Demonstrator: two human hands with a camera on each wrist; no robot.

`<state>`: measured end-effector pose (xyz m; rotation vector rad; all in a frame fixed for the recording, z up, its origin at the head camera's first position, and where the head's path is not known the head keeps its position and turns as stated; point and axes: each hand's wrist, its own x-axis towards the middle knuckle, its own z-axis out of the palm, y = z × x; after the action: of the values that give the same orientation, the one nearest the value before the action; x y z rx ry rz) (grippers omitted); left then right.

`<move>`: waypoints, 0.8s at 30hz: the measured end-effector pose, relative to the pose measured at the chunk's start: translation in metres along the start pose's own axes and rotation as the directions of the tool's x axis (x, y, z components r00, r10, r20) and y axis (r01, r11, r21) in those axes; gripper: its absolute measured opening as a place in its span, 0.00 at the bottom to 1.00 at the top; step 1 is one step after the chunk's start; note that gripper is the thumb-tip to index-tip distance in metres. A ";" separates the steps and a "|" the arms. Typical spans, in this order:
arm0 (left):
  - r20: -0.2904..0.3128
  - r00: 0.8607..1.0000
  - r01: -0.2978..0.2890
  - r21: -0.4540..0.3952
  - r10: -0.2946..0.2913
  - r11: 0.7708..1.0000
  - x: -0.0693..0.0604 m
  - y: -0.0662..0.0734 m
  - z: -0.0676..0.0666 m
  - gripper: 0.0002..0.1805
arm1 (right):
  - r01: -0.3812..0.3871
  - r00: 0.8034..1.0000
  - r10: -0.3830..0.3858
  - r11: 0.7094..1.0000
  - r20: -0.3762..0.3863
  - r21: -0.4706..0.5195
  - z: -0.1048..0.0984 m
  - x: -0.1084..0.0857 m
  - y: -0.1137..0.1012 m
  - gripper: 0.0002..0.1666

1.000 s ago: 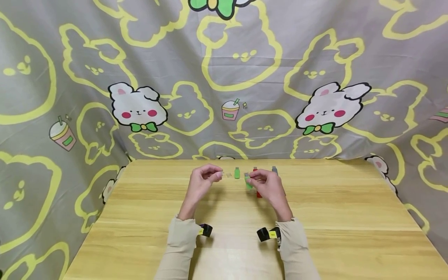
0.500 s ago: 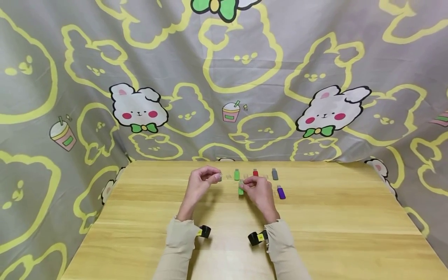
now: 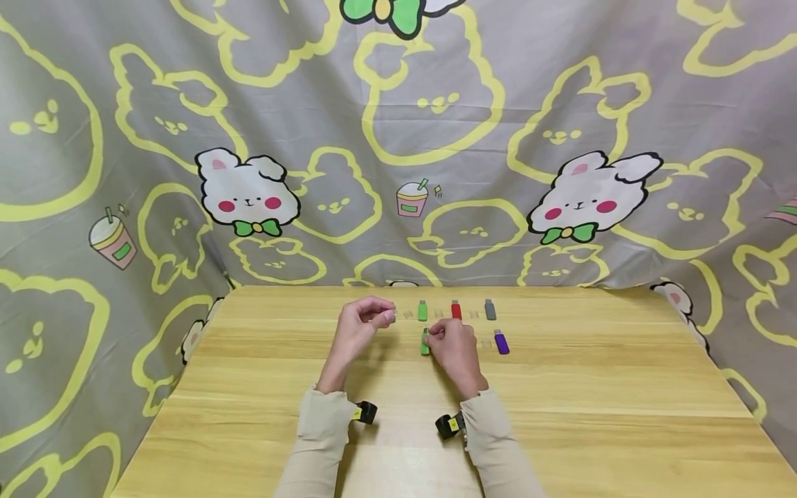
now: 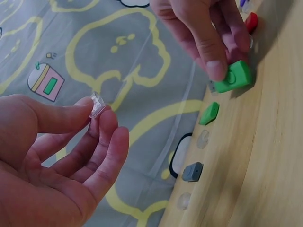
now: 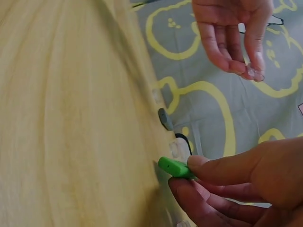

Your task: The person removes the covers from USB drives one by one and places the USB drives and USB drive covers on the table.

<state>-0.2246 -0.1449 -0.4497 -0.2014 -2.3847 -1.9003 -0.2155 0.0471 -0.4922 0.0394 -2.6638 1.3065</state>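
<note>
My left hand (image 3: 361, 335) pinches a small clear plastic cap (image 4: 97, 105) between thumb and fingertips, raised above the far part of the table. My right hand (image 3: 457, 349) holds a green USB stick (image 3: 425, 344) by thumb and fingers, its metal plug pointing away from me. That stick is low over the table, in front of another green USB stick (image 3: 423, 310); whether it touches the wood I cannot tell. A grey USB stick (image 4: 192, 171) lies near my left hand, mostly hidden by it in the head view.
The back row continues with a red USB stick (image 3: 456, 309) and a grey-blue one (image 3: 490, 310), clear caps (image 3: 407, 315) between them. A purple USB stick (image 3: 501, 342) lies in the nearer row, another clear cap (image 3: 487, 344) beside it. A patterned curtain (image 3: 299, 138) hangs behind the table.
My right hand has moved left and nearer to me with the green USB stick, uncovering the purple one and the back row. My left hand has stayed almost still with the clear cap.
</note>
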 end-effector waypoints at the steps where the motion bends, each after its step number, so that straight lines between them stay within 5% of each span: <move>1: 0.001 1.000 0.004 0.001 -0.004 1.000 0.000 0.000 0.000 0.06 | 0.003 1.000 -0.004 1.000 -0.003 -0.010 0.000 0.000 0.000 0.06; 4: 0.009 1.000 0.017 0.005 -0.017 1.000 0.000 0.001 0.000 0.07 | 0.014 1.000 -0.014 0.999 -0.011 -0.041 0.001 -0.001 -0.001 0.06; 11: 0.037 0.999 0.020 0.026 -0.021 0.999 -0.011 0.031 -0.001 0.07 | 0.039 0.999 -0.040 0.994 -0.004 -0.097 0.001 -0.001 0.000 0.05; 17: 0.018 1.000 0.021 0.036 -0.022 0.999 -0.001 -0.001 0.002 0.06 | 0.070 0.997 -0.075 0.979 -0.017 -0.190 0.004 -0.002 -0.002 0.04; 24: 0.036 0.999 -0.005 0.062 0.003 0.998 0.001 -0.009 0.004 0.04 | 0.086 0.995 -0.093 0.980 -0.032 -0.181 -0.002 -0.002 -0.007 0.07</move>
<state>-0.2266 -0.1431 -0.4592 -0.2370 -2.4605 -1.8330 -0.2129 0.0443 -0.4852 0.1072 -2.6994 1.0253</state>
